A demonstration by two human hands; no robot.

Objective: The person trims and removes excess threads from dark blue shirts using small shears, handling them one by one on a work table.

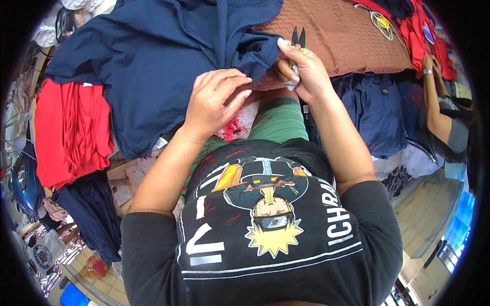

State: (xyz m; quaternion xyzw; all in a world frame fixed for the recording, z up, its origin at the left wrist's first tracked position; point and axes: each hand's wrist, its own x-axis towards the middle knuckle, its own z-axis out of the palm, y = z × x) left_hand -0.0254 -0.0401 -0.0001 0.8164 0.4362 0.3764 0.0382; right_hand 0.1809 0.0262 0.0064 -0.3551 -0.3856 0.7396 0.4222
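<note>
A navy blue garment (153, 66) is spread in front of me, one narrow end reaching toward my right hand. My right hand (305, 71) is closed round a pair of thread snips (298, 42), their dark blades pointing away from me and apart. Its thumb and forefinger are at the tip of the garment's end; whether they pinch the cloth is hard to tell. My left hand (215, 98) rests at the garment's near edge, fingers loosely bent and thumb apart from the forefinger. I see nothing held in it.
A brown quilted cloth (337, 43) covers the surface ahead. Folded red garments (71, 132) hang at left, and more navy cloth (370, 109) hangs at right. A co-worker's hands (431, 64) handle red fabric (413, 35) at far right. Yellow and white cord (380, 23) lies nearby.
</note>
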